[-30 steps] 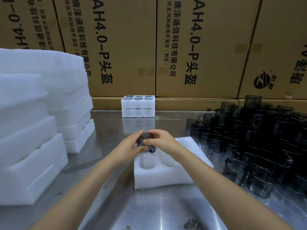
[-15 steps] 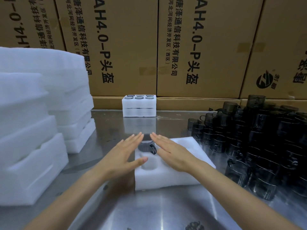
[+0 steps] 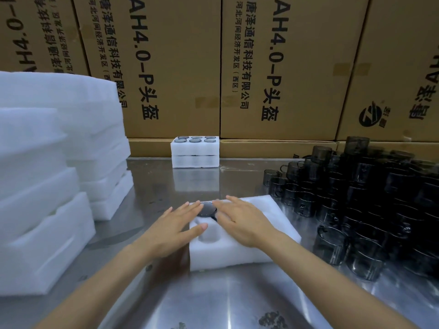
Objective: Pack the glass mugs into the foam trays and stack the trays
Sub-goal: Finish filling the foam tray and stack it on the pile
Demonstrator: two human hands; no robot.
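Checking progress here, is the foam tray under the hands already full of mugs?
No, the foam tray shows just one dark mug seated, with an empty pocket in front of it.

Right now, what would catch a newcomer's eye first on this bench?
Probably the two open hands, left hand and right hand, flat over a foam tray at centre, flanking one dark glass mug seated in it. Next, the heap of dark mugs at right and the stacked white foam at left.
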